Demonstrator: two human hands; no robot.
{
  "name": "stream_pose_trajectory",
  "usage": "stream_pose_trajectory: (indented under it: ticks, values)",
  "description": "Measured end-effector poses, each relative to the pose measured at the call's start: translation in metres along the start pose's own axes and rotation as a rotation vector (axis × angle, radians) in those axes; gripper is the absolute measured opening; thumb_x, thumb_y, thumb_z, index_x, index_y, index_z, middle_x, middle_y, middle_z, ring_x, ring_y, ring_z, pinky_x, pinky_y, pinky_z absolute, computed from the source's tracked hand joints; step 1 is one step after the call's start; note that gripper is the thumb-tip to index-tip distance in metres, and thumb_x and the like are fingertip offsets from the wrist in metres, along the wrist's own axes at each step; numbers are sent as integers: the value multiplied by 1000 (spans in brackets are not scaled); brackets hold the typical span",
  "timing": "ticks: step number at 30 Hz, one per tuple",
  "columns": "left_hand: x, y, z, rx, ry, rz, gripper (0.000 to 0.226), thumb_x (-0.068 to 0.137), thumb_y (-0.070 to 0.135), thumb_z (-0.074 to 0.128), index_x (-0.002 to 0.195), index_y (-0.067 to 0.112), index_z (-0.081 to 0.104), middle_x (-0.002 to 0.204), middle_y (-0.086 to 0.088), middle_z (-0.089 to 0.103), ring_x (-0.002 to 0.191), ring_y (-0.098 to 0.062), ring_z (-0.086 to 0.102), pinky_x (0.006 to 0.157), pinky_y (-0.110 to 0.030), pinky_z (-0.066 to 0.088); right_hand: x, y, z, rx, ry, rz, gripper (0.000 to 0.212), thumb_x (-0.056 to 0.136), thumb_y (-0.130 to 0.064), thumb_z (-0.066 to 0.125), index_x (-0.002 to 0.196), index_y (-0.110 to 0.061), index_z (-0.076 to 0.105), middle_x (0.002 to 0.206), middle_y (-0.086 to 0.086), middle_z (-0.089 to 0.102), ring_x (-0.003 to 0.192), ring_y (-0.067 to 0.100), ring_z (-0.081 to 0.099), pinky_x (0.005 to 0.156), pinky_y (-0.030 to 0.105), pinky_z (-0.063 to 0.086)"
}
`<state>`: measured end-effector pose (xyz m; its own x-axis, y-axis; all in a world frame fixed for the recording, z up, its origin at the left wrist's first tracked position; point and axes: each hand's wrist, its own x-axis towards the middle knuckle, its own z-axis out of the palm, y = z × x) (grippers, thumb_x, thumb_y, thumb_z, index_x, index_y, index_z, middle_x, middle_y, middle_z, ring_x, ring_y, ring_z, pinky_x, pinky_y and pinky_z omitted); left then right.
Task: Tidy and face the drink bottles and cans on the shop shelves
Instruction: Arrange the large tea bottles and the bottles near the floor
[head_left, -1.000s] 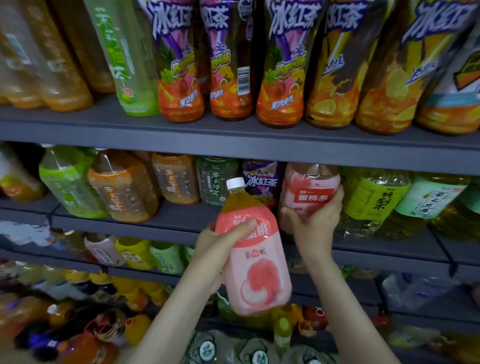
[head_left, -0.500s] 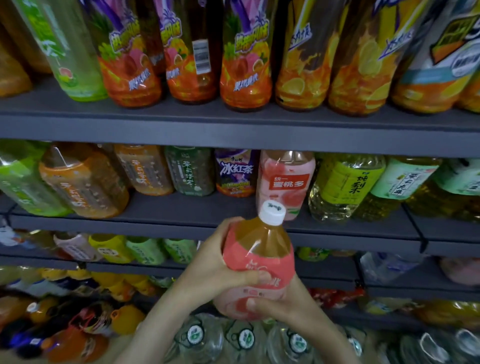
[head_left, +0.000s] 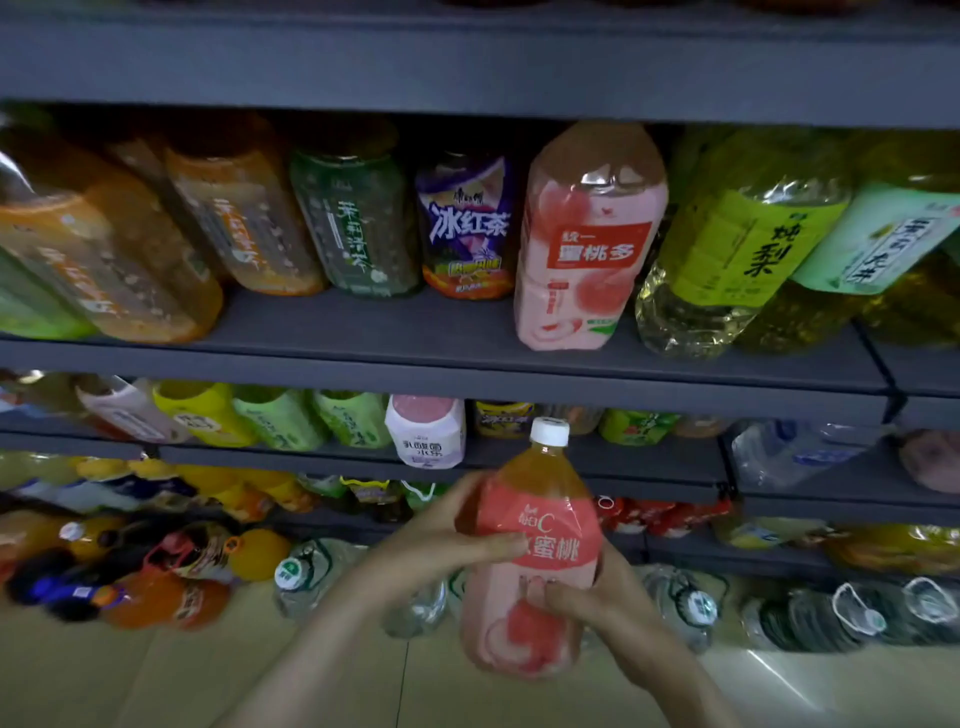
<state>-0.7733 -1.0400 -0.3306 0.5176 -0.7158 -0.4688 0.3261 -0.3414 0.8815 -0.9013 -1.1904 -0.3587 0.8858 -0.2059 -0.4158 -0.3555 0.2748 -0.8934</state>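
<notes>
Both my hands hold a large peach drink bottle (head_left: 530, 551) with a white cap and pink label, upright in front of the lower shelves. My left hand (head_left: 447, 540) wraps its left side with the thumb across the label. My right hand (head_left: 597, 597) grips its lower right side, fingertips on the front. On the middle shelf (head_left: 415, 374) stands another pink peach bottle (head_left: 587, 249), beside a purple iced-tea bottle (head_left: 467, 228) and a yellow-green pear drink bottle (head_left: 727, 249).
Orange and green tea bottles (head_left: 234, 218) fill the middle shelf's left part. A white and pink bottle (head_left: 426, 431) stands on the shelf below. Water bottles (head_left: 691, 608) and orange soda bottles (head_left: 171, 571) crowd the bottom row above the pale floor (head_left: 156, 675).
My right hand let go of the pink bottle on the shelf and came down onto the held bottle. The bottle dropped lower and my view tilted down.
</notes>
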Motion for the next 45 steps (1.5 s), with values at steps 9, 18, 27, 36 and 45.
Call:
stream_pose_trajectory:
  ticks: [9,18,27,36,45]
  values:
    - [7,-34,24,-54,69,-54,58,63,28,86,115,16,63,106,-2,72,98,-16,68,79,-25,53,-15,26,-15,65,-82,121,65,57,-30,82,115,-14,59,107,9,71,99,25,67,81,31,53]
    - [9,-35,60,-29,55,-94,70,50,42,91,114,27,65,110,-1,71,105,-22,66,94,-46,50,-26,12,-52,-17,-105,186,72,67,-36,79,129,-25,45,117,7,66,106,27,65,88,39,53]
    - [29,-4,106,243,-69,7,73,48,38,88,114,39,59,110,13,69,102,-6,65,92,-36,52,-64,8,-90,69,117,85,78,56,-16,84,125,-14,48,106,9,70,98,23,67,76,29,54]
    - [48,22,187,330,-185,-3,86,52,38,89,124,47,42,121,17,59,108,1,58,90,-24,52,-110,-1,-165,-46,255,43,93,51,-21,92,130,-21,43,117,8,63,103,19,65,90,41,54]
    - [41,38,239,150,-164,-33,77,50,32,87,113,53,47,119,16,59,107,-1,60,89,-26,52,-131,-21,-208,-75,229,-32,85,52,-13,90,125,-24,48,112,3,67,101,17,66,87,36,55]
